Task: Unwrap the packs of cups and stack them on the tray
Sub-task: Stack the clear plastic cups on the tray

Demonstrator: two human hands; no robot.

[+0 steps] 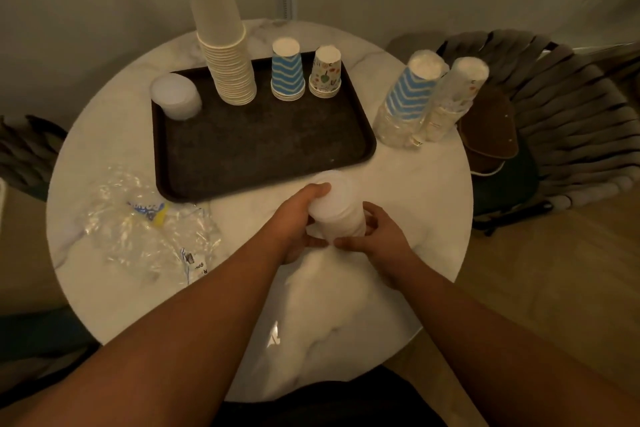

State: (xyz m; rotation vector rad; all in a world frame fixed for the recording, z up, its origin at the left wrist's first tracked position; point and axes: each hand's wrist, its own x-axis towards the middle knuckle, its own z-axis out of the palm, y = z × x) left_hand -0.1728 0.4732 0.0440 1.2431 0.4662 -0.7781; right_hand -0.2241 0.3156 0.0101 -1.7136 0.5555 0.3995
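2 hands on 1 pack of white cups

2 hands grasp a pack of white cups [334, 210] just in front of the tray [263, 149]: left hand [300, 218] curled round its side, right hand [375, 236] pinching its wrapper. On the tray stand 4 stacks: translucent [176, 97], tall cream [225, 42], blue zigzag [286, 71], patterned [325, 73]. Right of the tray, 2 wrapped packs [429, 97]; left, on the tabletop [433, 184], empty wrappers [145, 232].

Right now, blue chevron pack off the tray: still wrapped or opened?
Still wrapped. The blue chevron pack stands on the table right of the tray, clear film covering it.
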